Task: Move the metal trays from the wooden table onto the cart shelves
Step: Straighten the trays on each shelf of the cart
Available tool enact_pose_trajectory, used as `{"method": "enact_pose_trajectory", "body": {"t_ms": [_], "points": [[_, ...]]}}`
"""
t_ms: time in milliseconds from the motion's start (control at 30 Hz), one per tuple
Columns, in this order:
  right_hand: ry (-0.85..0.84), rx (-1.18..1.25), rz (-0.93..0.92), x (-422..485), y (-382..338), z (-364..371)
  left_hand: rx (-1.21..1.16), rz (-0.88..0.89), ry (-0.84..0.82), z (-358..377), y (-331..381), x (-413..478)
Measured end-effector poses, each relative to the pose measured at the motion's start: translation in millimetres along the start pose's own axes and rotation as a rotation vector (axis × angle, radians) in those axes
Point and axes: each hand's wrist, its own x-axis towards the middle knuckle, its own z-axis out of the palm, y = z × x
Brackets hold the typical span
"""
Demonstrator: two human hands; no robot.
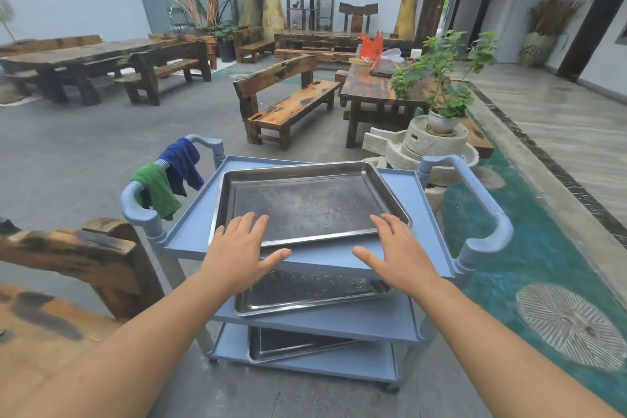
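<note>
Both hands are spread flat, fingers straight and apart, gripping nothing. The left hand (242, 248) and right hand (397, 249) sit over the near edge of the cart's top shelf, their fingertips reaching across the near rim of the top tray (305, 204). I can't tell whether they are pressing on the rim or hovering just above it.

That tray lies flat on the top shelf of the blue cart (190, 231), turned slightly askew to the shelf edges. Below it, a second tray (312, 295) lies on the middle shelf, and a third tray (295, 343) on the bottom shelf, toward its near edge.

So every shelf carries a tray, and the job looks close to finished, perhaps with only squaring up the top one left. Only a strip of the wooden table (40, 332) shows at the lower left, so I can't tell whether more trays wait there.

A blue cloth (181, 159) and a green cloth (156, 187) hang over the cart's left handle.
</note>
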Motion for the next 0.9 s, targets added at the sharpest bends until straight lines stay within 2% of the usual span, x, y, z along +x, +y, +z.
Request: {"method": "enact_pose_trajectory", "body": {"t_ms": [233, 633, 800, 900], "points": [[-0.054, 0.04, 0.053, 47, 5, 39, -0.029, 0.008, -0.066, 41, -18, 51], [-0.222, -0.036, 0.155, 154, 32, 104, -0.076, 0.1, -0.244, 129, -68, 166], [-0.286, -0.11, 0.119, 173, 47, 127, -0.111, 0.15, -0.351, 160, -67, 179], [-0.34, -0.159, 0.084, 181, 59, 142, -0.141, 0.121, -0.402, 173, -67, 180]]}}
